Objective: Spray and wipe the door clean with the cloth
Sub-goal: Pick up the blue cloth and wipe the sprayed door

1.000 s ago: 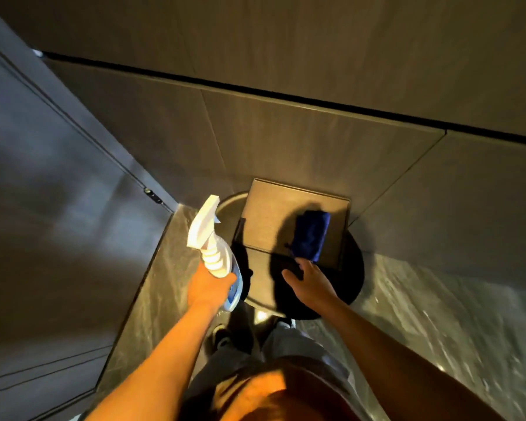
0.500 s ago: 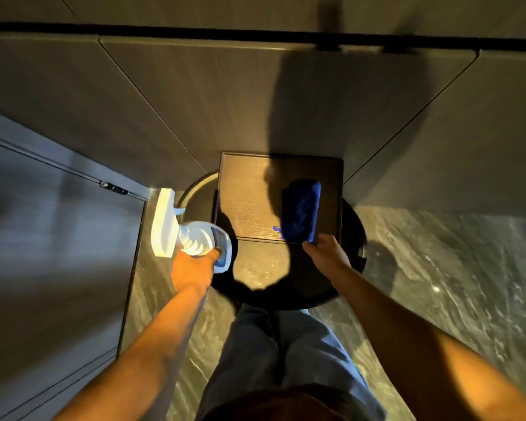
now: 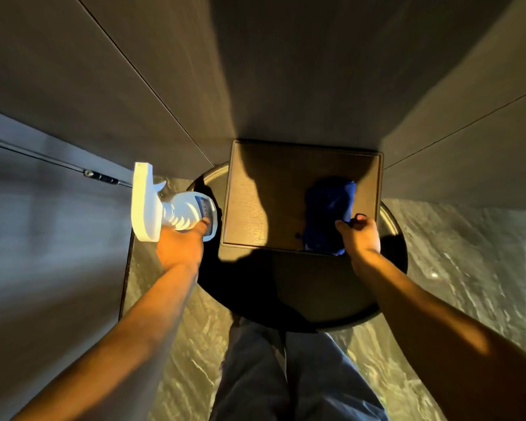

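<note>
My left hand grips a white spray bottle by its neck, with the nozzle head turned toward the grey door on the left. A dark blue folded cloth lies on a square brown tray on top of a round dark table. My right hand is at the cloth's near right edge, its fingers closing on the fabric. The cloth still rests on the tray.
Grey panelled walls rise behind the table and to the right. A small metal fitting sits on the door's frame line. The floor is glossy marble. My legs in blue trousers stand just before the table.
The view has tilted down and closer to the table. My right hand has moved forward from the table's edge onto the blue cloth. The spray bottle has tipped to lie sideways.
</note>
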